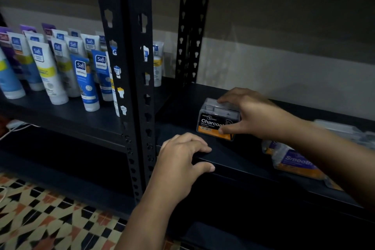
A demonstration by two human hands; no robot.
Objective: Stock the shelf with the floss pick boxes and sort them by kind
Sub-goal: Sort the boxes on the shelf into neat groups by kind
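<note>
A clear box with a black and orange "Charcoal" label [213, 122] stands on the dark shelf board [182, 111]. My right hand [251, 113] grips it, fingers over its top and thumb on its front. My left hand [182, 158] rests on the shelf's front edge, fingers curled over the lip and holding nothing. Under my right forearm lies a purple and orange "Smooth" floss pick box [294, 162], tilted on the same board. Another clear box [343, 130] sits blurred behind the forearm at the far right.
Black perforated uprights [138, 67] separate this bay from the left bay, where several white and blue Safi tubes [81, 67] stand. A lower shelf is dark below. Patterned floor tiles [40, 209] show at bottom left. A grey wall backs the shelf.
</note>
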